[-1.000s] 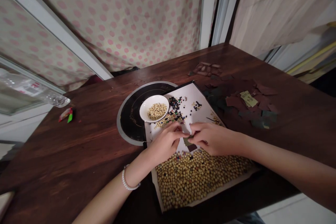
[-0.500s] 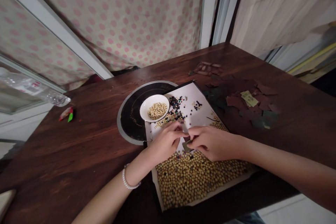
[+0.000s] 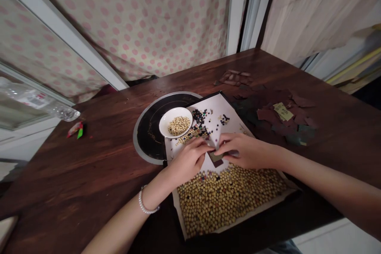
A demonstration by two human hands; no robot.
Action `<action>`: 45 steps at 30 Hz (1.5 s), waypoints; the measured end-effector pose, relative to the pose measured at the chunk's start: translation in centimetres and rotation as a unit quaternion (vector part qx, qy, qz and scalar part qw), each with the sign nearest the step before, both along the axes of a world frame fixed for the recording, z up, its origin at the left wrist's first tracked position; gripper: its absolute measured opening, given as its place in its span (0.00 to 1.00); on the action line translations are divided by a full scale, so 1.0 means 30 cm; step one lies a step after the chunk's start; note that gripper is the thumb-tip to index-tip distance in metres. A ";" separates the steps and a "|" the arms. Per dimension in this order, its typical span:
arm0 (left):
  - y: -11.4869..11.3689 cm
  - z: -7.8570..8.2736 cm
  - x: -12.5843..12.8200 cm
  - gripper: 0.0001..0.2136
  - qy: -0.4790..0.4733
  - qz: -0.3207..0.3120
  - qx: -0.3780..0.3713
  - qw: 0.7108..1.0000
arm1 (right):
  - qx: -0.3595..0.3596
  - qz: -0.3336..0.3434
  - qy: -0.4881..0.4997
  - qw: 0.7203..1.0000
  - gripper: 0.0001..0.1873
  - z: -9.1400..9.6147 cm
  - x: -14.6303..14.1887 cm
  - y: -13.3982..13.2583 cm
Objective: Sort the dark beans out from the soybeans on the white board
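At lower center of the frame, on the dark wood table and white sheet, your left hand and right hand curl inward, fingertips at a raised paper fold, grip unclear, just above a small olive-and-brown square.

The grip is two hands, one left hand and one right hand, with two dark paper squares just beneath it. Up and left of the grip sit one white bowl and one round induction cooktop; to its right, one pale yellow slip lies on the desk. Below the grip, one tray holds soybeans too numerous to count.
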State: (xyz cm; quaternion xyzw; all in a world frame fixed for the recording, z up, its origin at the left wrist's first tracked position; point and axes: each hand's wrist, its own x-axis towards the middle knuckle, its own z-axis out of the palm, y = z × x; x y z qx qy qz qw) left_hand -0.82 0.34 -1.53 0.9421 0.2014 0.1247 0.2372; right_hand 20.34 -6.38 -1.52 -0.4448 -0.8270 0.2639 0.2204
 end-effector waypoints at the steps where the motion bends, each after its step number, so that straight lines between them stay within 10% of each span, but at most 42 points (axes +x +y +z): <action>1: 0.001 0.004 0.001 0.15 -0.006 0.007 -0.006 1.000 | -0.004 -0.010 0.016 1.000 0.14 0.001 0.003 0.003; 21: 0.030 0.127 -0.148 0.05 0.219 0.064 -0.111 0.967 | -0.032 -0.115 0.179 0.977 0.14 -0.003 0.001 0.025; 36: 0.005 0.117 -0.124 0.06 0.171 0.012 -0.070 0.983 | -0.066 -0.106 0.202 0.971 0.13 -0.005 0.003 0.029; 45: 0.073 0.176 -0.089 0.05 0.045 0.138 -0.026 0.989 | -0.294 -0.086 0.505 0.807 0.12 -0.019 0.055 0.058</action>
